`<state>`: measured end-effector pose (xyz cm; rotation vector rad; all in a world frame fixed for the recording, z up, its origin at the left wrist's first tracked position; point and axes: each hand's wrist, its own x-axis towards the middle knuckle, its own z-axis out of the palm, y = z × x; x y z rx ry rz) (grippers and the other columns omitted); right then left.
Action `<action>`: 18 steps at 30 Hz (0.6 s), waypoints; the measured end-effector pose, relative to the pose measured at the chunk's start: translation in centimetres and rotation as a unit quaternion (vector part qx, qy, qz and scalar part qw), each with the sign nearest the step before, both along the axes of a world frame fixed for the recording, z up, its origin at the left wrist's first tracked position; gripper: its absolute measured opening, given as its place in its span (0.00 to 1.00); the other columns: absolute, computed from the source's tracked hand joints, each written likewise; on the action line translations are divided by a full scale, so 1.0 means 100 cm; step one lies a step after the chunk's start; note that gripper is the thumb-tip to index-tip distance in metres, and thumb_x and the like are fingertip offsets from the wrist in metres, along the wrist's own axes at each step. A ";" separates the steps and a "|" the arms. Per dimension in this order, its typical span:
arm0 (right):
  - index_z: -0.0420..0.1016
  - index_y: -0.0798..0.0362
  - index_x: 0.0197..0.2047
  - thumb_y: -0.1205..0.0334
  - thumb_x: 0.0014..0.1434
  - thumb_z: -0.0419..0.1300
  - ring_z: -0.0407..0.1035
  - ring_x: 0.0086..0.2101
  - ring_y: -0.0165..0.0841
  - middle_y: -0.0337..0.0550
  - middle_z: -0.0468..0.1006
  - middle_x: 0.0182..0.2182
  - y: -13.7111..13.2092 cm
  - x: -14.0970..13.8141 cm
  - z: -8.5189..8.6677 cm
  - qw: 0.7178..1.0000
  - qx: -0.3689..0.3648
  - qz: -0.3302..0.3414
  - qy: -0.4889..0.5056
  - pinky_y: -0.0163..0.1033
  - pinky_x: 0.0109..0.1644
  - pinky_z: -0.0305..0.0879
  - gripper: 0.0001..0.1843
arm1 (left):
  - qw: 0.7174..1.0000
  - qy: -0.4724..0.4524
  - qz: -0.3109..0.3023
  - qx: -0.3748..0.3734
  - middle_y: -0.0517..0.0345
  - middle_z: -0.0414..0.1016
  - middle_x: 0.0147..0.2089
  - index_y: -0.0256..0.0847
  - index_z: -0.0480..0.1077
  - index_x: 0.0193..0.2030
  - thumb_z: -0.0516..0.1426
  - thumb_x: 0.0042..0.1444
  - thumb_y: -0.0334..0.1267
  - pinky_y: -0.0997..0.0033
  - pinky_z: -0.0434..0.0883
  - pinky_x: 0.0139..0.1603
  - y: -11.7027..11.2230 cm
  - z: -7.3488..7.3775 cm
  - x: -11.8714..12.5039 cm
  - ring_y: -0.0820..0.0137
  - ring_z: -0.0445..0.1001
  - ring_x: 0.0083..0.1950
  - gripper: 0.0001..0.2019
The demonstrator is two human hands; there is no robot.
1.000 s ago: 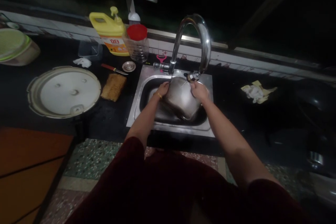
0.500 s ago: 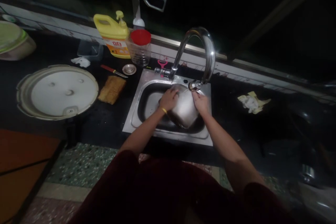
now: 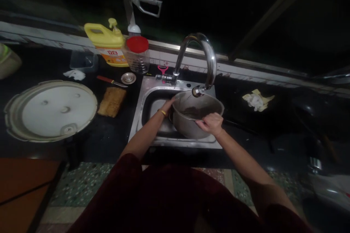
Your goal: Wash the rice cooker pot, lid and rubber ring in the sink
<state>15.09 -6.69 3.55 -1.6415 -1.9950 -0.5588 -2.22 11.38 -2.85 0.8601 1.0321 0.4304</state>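
Centre: right hand (image 3: pixel 212 122) clenches pot (image 3: pixel 187 125) rim; left hand (image 3: pixel 167 106) touches its side, grip unclear — faucet (image 3: pixel 211 62) overhanging, detergent jug (image 3: pixel 111 49) upper left.

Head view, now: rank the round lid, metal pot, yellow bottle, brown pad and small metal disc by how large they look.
1. Round lid
2. Metal pot
3. Yellow bottle, though it stands farther back
4. Brown pad
5. Small metal disc
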 end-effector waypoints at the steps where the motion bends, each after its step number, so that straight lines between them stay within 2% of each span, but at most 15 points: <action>1: 0.64 0.53 0.12 0.48 0.61 0.55 0.53 0.19 0.26 0.37 0.60 0.11 0.001 -0.001 -0.004 1.000 0.006 0.025 -0.013 0.37 0.28 0.43 0.29 | 1.000 0.028 -0.002 -0.001 0.56 0.75 0.34 0.41 0.68 0.48 0.63 0.44 0.40 0.63 0.72 0.43 0.001 0.001 -0.006 0.64 0.74 0.39 0.22; 4: 0.65 0.54 0.13 0.53 0.64 0.51 0.53 0.19 0.26 0.38 0.62 0.12 0.005 0.001 -0.019 0.998 -0.021 0.062 -0.026 0.38 0.29 0.43 0.29 | 0.994 0.090 0.016 0.060 0.58 0.73 0.34 0.39 0.65 0.48 0.60 0.40 0.29 0.66 0.71 0.42 -0.004 -0.005 -0.019 0.68 0.73 0.37 0.24; 8: 0.68 0.54 0.16 0.55 0.64 0.46 0.57 0.22 0.28 0.42 0.67 0.16 0.002 0.004 -0.048 0.986 -0.160 0.048 -0.004 0.38 0.31 0.45 0.27 | 0.971 0.136 0.067 0.186 0.55 0.73 0.40 0.37 0.62 0.51 0.57 0.42 0.27 0.67 0.70 0.45 -0.016 -0.025 -0.026 0.69 0.73 0.39 0.25; 11: 0.70 0.55 0.20 0.57 0.62 0.47 0.62 0.25 0.30 0.45 0.71 0.20 -0.005 -0.006 -0.068 0.955 -0.291 0.038 0.048 0.38 0.33 0.48 0.23 | 0.951 0.168 0.069 0.252 0.53 0.73 0.43 0.37 0.61 0.54 0.57 0.43 0.27 0.66 0.70 0.47 -0.020 -0.035 -0.031 0.67 0.73 0.41 0.27; 13: 0.69 0.54 0.20 0.57 0.61 0.51 0.64 0.27 0.31 0.44 0.72 0.22 0.001 -0.022 -0.073 0.922 -0.358 0.018 0.148 0.37 0.34 0.51 0.19 | 0.941 0.187 0.061 0.274 0.52 0.73 0.44 0.37 0.61 0.54 0.57 0.46 0.28 0.65 0.69 0.49 -0.020 -0.037 -0.034 0.66 0.73 0.42 0.26; 14: 0.67 0.53 0.20 0.57 0.59 0.52 0.64 0.27 0.31 0.42 0.71 0.22 0.009 -0.032 -0.072 0.896 -0.377 -0.004 0.235 0.36 0.34 0.52 0.18 | 0.938 0.196 0.053 0.282 0.52 0.73 0.44 0.37 0.62 0.54 0.57 0.48 0.30 0.65 0.69 0.50 -0.019 -0.037 -0.036 0.65 0.73 0.42 0.24; 15: 0.66 0.52 0.19 0.58 0.58 0.54 0.63 0.27 0.30 0.40 0.70 0.21 0.022 -0.041 -0.069 0.852 -0.382 -0.034 0.357 0.36 0.34 0.53 0.17 | 0.934 0.206 0.044 0.289 0.51 0.73 0.43 0.37 0.63 0.52 0.57 0.50 0.32 0.64 0.68 0.50 -0.018 -0.036 -0.038 0.65 0.73 0.43 0.20; 16: 0.64 0.51 0.19 0.57 0.58 0.55 0.62 0.25 0.30 0.37 0.68 0.20 0.038 -0.051 -0.065 0.785 -0.369 -0.068 0.493 0.35 0.33 0.55 0.17 | 0.930 0.216 0.034 0.294 0.51 0.73 0.43 0.37 0.65 0.49 0.56 0.53 0.35 0.64 0.68 0.51 -0.017 -0.035 -0.041 0.64 0.73 0.44 0.16; 18: 0.61 0.50 0.20 0.56 0.60 0.53 0.60 0.23 0.28 0.34 0.64 0.17 0.077 -0.067 -0.052 0.610 -0.310 -0.118 0.719 0.34 0.32 0.59 0.18 | 0.925 0.244 0.017 0.289 0.49 0.74 0.41 0.37 0.67 0.43 0.52 0.58 0.41 0.63 0.67 0.52 -0.014 -0.034 -0.049 0.63 0.73 0.45 0.11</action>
